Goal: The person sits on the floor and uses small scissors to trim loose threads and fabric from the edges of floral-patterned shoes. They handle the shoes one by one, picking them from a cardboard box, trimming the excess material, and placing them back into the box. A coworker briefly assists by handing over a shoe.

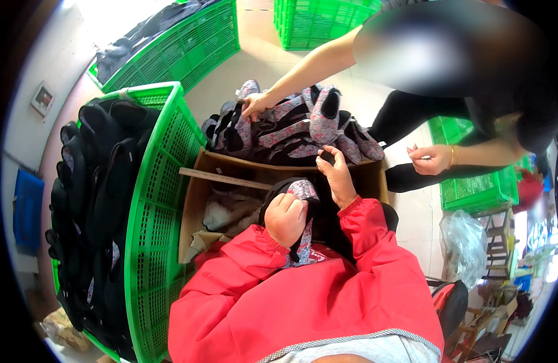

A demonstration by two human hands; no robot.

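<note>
The left hand [286, 219], fisted, grips a floral shoe [303, 189], seemingly mid-work; the half-curled right hand [336, 174] pinches a dark scrap [327, 157]. Whether the heaped shoes [324, 120] beyond are done, I can't tell.

White lettering [318, 254] on the red garment's [327, 296] front, small, not clearly readable

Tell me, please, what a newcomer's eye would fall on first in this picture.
Probably the bright red garment filling the lower middle, with the wearer's left hand gripping a floral-patterned piece just above it. Next might come the green crate of black shoes at left, and the heap of floral shoes at upper centre, where a co-worker's hand reaches in.
</note>
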